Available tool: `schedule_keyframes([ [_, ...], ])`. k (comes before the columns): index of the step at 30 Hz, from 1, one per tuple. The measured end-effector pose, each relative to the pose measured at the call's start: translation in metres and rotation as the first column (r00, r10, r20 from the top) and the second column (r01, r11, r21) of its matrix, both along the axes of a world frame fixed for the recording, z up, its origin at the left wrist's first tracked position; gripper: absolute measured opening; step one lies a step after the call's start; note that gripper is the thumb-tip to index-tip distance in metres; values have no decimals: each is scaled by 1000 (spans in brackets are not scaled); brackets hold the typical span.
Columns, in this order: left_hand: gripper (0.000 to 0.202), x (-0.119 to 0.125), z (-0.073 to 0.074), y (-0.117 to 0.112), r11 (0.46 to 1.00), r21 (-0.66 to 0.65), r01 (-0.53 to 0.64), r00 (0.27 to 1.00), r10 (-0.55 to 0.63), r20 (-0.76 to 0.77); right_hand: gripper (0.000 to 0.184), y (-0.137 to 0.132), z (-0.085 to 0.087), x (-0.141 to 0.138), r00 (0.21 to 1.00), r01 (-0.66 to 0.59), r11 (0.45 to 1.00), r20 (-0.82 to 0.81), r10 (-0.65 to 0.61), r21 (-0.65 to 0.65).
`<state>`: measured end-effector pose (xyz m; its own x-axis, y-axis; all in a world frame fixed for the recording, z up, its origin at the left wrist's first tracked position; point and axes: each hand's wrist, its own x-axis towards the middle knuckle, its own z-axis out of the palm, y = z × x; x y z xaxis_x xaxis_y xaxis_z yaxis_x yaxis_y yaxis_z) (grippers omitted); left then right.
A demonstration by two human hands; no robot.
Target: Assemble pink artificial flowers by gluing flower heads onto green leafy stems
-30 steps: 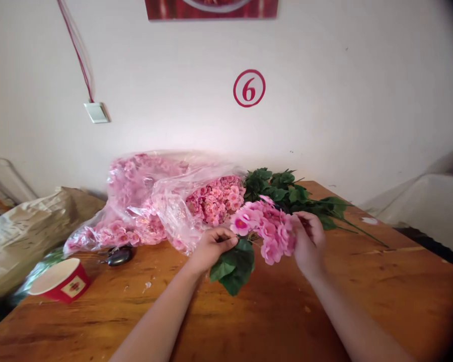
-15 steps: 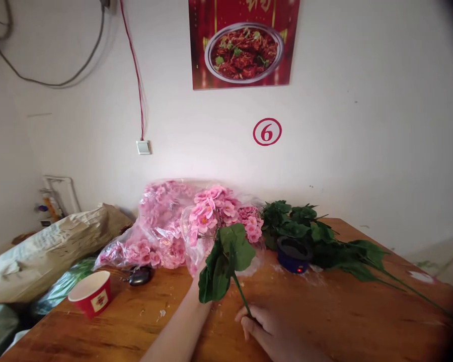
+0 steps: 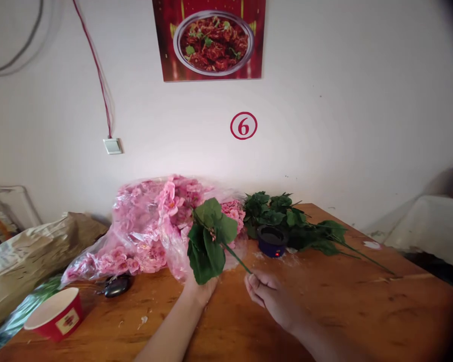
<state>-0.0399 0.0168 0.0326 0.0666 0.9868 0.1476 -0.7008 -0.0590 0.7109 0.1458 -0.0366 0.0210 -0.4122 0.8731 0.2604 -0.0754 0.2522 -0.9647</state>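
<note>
My right hand pinches the thin green stem of an artificial flower sprig, which leans up and to the left with broad green leaves and pink blossoms at its top. My left hand reaches under the leaves toward the sprig; its fingers are hidden behind them. Just behind lies a clear plastic bag of pink blossoms on the wooden table.
A bundle of green leafy stems lies at the back right, with a small dark blue pot in front of it. A red paper cup, a dark object and a crumpled sack are at the left.
The sprig went from lying between both hands to being held up by its stem in my right hand, then tilted left. The camera view rose and shifted.
</note>
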Motion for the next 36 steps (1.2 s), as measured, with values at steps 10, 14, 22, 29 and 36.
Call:
schedule_keyframes([
  [10, 9, 12, -3, -8, 974, -58, 220, 975, -217, 40, 24, -24, 64, 63, 724, 473, 828, -668, -171, 301],
  [14, 7, 12, -6, -6, 963, -39, 266, 963, -263, 62, 16, -21, 77, 79, 525, 711, 654, -814, -248, 259],
  [22, 5, 14, -2, -7, 958, -42, 284, 959, -284, 10, 21, 18, 70, 114, 278, 860, 507, -783, -557, -56],
  [29, 6, 18, -1, -11, 949, -10, 316, 949, -316, -4, 30, 78, 15, 190, -60, 689, 322, -494, -868, -649],
  [36, 6, 21, -8, -12, 941, -11, 339, 940, -339, -32, 42, 94, -20, 240, -63, 586, 354, -476, -877, -729],
])
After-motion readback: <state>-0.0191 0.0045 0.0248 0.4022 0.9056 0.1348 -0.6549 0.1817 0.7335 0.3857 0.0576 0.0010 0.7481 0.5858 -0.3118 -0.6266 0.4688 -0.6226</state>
